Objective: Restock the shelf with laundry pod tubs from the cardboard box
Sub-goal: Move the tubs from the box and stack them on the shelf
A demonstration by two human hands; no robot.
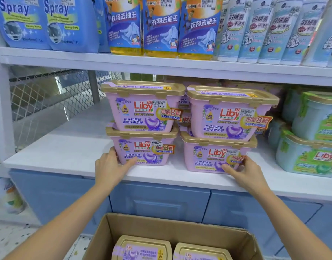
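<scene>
1. Two stacks of lilac Liby laundry pod tubs were seen on the white shelf point(67, 156), each two tubs high. The left hand point(110, 166) was laid, fingers spread, against the left side and lower front of the bottom left tub point(142, 153); the right hand point(244, 170) was laid in the same way on the lower front and right corner of the bottom right tub point(214, 158). Nothing was pinched or lifted.

2. A risk was judged for the upper tubs. The top left tub point(142, 107) and the top right tub point(230, 115) were only rested on the gold lids below, so a quick push on the bottom tubs could let them slide or tip off.

3. The right stack stood near the front edge of the shelf, so a pull toward the person could bring it over the edge and into the cardboard box point(180, 233) below.

4. The orange promotion stickers stood out from the tub fronts and could be bent or torn by the fingers.

5. Counted on the shelf: four lilac tubs in front, with more partly hidden behind them, number not clear.

6. Counted in the box: two tubs with gold lids were visible, not yet placed; others could not be seen.

7. Beside the lilac tubs, at least three green and blue Liby tubs point(309, 158) were counted at the right.
</scene>
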